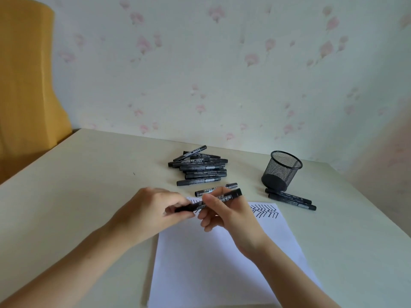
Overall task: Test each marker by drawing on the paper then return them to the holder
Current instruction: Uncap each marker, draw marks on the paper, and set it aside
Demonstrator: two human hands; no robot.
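table [89, 174] | paper [211, 263] | marker pile [200, 167] | mesh holder [281, 171] | two markers [291, 198]

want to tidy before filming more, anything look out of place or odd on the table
Two markers lie on the table beside the mesh holder rather than in it, and the holder looks empty. The marker pile is loosely heaped.

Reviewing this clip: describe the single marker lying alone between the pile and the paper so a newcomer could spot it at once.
Start at the black mesh holder on the table's right side, then look left to the pile of black markers. Just in front of that pile, beyond the paper's far edge, lies the lone marker. Unlike the pair of markers beside the holder, it lies by itself, just above the hands.
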